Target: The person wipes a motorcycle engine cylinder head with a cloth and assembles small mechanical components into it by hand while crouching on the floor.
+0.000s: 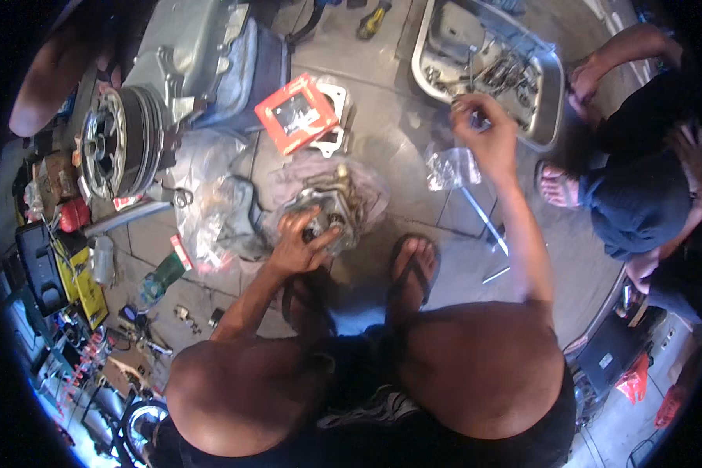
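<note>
Around the centre of the head view, taken as a clock face, a metal tray (554,113) of loose parts is seen toward one o'clock, and a wheel (123,142) at ten. A pale cloth (370,186) is spread near the centre, and on it a metal engine part (325,204) is set. The part is covered partly by the left hand (300,246), its fingers spread and bent over the top. The right hand (489,134) is raised at two o'clock, its fingers curled narrowly; whether anything is held cannot be told. A red box (296,115) is placed at eleven.
</note>
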Demonstrator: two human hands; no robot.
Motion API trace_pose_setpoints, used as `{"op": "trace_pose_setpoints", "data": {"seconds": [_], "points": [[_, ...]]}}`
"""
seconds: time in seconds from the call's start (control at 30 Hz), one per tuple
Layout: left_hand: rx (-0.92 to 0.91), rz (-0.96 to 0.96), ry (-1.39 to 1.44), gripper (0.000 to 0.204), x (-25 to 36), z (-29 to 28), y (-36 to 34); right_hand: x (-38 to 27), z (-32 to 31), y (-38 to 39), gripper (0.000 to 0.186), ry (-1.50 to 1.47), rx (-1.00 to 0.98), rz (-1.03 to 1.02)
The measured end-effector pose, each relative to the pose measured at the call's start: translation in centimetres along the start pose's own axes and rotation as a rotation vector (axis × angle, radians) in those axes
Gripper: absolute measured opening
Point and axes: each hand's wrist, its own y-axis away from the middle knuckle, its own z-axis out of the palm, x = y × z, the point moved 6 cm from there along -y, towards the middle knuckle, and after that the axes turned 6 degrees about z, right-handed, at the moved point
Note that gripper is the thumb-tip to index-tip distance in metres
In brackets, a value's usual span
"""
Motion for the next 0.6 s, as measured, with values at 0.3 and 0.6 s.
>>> {"op": "trace_pose_setpoints", "data": {"seconds": [0.3,0.6], "points": [[0.047,0.028,0.026,0.063,-0.4,0.6,0.8,-0.1,11.4,12.9,0.031,0.072,-0.404,-0.208],[0.053,0.008,0.028,0.060,0.0,-0.1,-0.3,0.5,10.4,12.6,0.028,0.174,-0.134,-0.082]]}}
